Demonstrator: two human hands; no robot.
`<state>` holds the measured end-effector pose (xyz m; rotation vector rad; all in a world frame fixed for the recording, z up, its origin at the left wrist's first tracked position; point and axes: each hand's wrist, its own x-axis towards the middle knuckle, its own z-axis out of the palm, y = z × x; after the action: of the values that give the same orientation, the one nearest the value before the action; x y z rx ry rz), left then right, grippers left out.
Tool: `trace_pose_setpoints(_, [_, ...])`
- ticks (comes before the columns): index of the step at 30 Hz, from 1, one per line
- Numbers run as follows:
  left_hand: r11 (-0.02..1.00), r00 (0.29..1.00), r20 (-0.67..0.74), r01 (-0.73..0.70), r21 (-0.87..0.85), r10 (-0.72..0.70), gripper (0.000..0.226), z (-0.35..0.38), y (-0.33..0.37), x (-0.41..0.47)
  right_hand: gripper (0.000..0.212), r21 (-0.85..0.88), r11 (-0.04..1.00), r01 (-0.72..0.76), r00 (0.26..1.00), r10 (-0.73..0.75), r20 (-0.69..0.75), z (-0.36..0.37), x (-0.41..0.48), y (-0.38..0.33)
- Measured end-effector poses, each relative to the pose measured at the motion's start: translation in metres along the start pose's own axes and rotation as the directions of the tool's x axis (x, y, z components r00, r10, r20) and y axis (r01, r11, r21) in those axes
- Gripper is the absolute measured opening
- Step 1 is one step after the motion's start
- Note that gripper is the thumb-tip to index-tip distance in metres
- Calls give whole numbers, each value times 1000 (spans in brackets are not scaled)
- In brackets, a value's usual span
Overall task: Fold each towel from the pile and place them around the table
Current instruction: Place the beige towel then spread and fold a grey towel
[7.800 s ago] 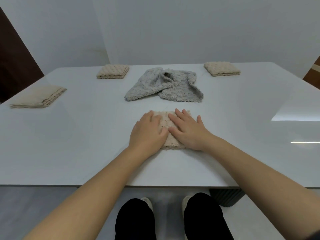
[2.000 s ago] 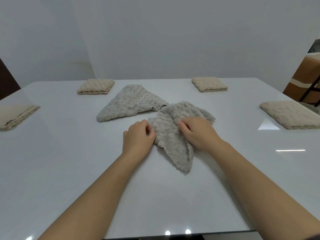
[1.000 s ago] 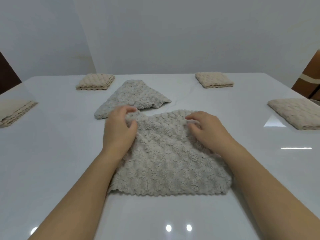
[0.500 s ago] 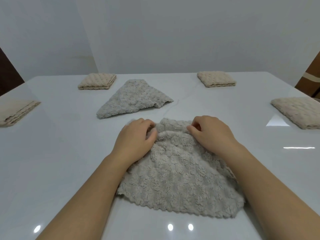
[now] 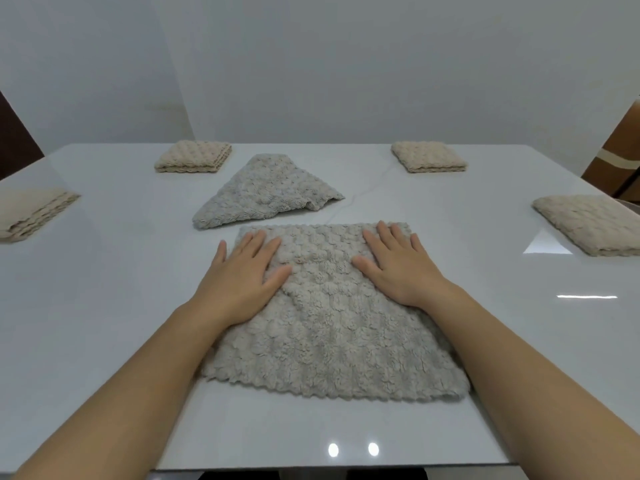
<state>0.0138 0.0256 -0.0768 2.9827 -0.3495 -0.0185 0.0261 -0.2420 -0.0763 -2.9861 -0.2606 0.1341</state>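
Table (image 5: 104,306): white, glossy, lamp glare on the near edge. The largest item, and it bears everything else. A slick top, I judge; cloth would slide on it readily.

Spread towel (image 5: 332,327): grey, nubbly pile, scalloped hem along the near edge. Lies open and nearly flat just in front of the person, with one crease running across its far half. Soft, limp and light by the look of it, with no stiffness to hold a fold unaided. Best taken at two corners of one edge, pinched between thumb and fingers, and carried over to the opposite edge; a grab at the middle would only bunch it.

Second grey towel (image 5: 270,192): unfolded, lying loosely in a rough triangle just beyond the spread one, at the centre of the table. The last of the pile, as far as I can see.

Folded beige towels, four: one at the right edge (image 5: 588,223), one at the left edge (image 5: 31,209), partly cut off by the frame, one far left (image 5: 194,156), one far right (image 5: 429,156). Small neat squares, well apart.

Left hand (image 5: 242,275): open, fingers spread, palm down on the towel's far left part. Pressing, not gripping; it holds nothing.

Right hand (image 5: 398,265): likewise flat and splayed on the far right part, holding nothing.
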Motion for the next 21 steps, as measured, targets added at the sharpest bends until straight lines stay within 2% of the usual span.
trace_pose_setpoints(2, [1000,999,-42,21,18,-20,74,-5,-6,-10,73,-15,1000,-3,1000,3,-15,2,0,-1])
trace_pose_setpoints(5, [996,995,-91,35,-77,-42,73,-11,8,-31,73,-29,1000,-5,999,4,-35,3,0,-1])
trace_pose_setpoints(9, [994,995,-39,-97,-58,95,77,3,25,-62,73,-37,999,-5,999,4,-42,3,0,0])
trace_pose_setpoints(15, [998,992,108,62,-10,-60,75,1,18,-95,73,-40,999,-5,999,3,-46,3,0,-1])
trace_pose_setpoints(21, [979,972,170,139,147,-163,85,-9,21,-120,72,-36,999,-4,999,3,-50,2,-1,-1])
